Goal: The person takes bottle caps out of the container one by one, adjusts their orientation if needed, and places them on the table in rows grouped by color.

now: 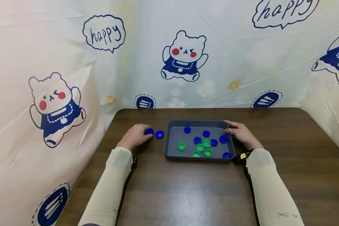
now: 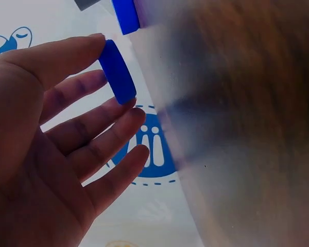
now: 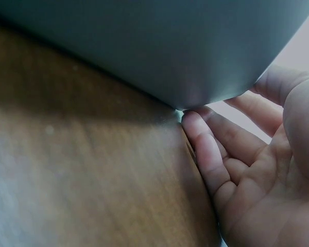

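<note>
My left hand (image 1: 135, 136) pinches a blue bottle cap (image 2: 118, 73) between thumb and fingertips, left of the tray. Its little finger is held apart from the cap in the left wrist view. A second blue cap (image 1: 159, 134) lies on the table between that hand and the grey tray (image 1: 199, 158). My right hand (image 1: 243, 135) grips the tray at its right side, thumb at the rim and fingers along the outer wall (image 3: 159, 56). Inside the tray lie several blue caps (image 1: 223, 139) and several green caps (image 1: 207, 153), the green ones hollow side up.
The brown wooden table (image 1: 197, 194) spreads around the tray, with its far edge just behind it. A printed cloth (image 1: 228, 56) with bears and speech bubbles hangs behind and beside the table.
</note>
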The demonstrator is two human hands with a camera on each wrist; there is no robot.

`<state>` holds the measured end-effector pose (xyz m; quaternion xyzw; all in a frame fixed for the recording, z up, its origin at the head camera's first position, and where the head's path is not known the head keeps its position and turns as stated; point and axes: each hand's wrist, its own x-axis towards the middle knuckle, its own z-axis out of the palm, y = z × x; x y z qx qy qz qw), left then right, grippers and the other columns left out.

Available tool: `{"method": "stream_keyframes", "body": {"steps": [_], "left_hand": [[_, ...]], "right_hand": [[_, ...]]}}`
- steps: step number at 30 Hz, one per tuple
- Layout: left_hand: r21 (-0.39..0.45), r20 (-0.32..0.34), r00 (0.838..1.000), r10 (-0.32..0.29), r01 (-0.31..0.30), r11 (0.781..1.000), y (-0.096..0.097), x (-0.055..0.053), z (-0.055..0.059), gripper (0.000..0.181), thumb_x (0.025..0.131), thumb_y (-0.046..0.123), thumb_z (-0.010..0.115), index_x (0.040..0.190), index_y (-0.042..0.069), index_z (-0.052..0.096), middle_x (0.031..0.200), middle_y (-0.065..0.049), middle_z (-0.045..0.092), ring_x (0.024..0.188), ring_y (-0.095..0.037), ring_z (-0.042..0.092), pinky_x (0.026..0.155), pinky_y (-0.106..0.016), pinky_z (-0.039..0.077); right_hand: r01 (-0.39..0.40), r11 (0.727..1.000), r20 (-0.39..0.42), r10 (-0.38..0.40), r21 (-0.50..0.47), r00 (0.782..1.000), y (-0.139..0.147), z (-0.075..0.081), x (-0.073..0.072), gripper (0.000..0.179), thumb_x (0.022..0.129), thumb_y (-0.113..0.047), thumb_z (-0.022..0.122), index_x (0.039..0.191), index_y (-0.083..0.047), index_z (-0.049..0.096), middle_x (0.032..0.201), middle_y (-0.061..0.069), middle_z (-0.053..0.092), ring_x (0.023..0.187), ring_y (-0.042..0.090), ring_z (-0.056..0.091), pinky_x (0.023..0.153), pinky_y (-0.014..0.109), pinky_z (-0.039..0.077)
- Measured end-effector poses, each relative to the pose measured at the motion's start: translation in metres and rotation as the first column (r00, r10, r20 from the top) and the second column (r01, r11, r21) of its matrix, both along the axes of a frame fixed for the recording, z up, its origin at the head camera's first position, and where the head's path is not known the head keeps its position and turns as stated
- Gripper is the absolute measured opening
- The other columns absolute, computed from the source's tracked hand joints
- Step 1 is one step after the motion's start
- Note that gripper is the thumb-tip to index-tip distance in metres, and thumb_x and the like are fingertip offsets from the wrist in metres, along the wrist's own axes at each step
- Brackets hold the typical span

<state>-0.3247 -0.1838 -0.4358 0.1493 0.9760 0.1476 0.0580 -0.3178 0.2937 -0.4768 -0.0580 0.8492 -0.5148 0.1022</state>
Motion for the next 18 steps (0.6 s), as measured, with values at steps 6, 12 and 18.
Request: {"method": "stream_keyframes", "body": {"steps": [6,12,18], "left_hand": [[-0.006,0.007,1.000,0.010,-0.010,1.000,0.0023,-0.0018,0.0039,0.041,0.092,0.030,0.068,0.128,0.011,0.063,0.124,-0.010,0.063,0.115,-0.029,0.057,0.097,-0.052,0.044],[-0.031,0.031,0.999,0.029,-0.028,0.999,0.0033,-0.0053,0.0046,0.040,0.092,0.031,0.068,0.128,0.013,0.063,0.123,-0.010,0.063,0.114,-0.030,0.058,0.096,-0.055,0.044],[-0.045,0.050,0.998,0.043,-0.040,0.998,0.0039,-0.0050,0.0017,0.041,0.092,0.030,0.069,0.129,0.013,0.063,0.126,-0.010,0.062,0.116,-0.032,0.057,0.096,-0.056,0.044]], "right_hand": [[-0.001,1.000,-0.012,0.001,-0.002,1.000,0.0015,0.0036,-0.0012,0.057,0.097,-0.024,0.060,0.149,-0.009,0.041,0.146,0.022,0.041,0.123,0.035,0.045,0.098,0.048,0.041],[0.000,1.000,0.003,0.000,-0.025,1.000,0.0026,0.0025,-0.0043,0.057,0.097,-0.023,0.060,0.149,-0.010,0.041,0.147,0.022,0.039,0.129,0.037,0.041,0.101,0.051,0.039],[0.012,1.000,0.028,-0.011,-0.028,1.000,0.0024,0.0022,-0.0034,0.057,0.097,-0.023,0.060,0.149,-0.011,0.041,0.148,0.021,0.039,0.131,0.038,0.040,0.103,0.053,0.037]]}}
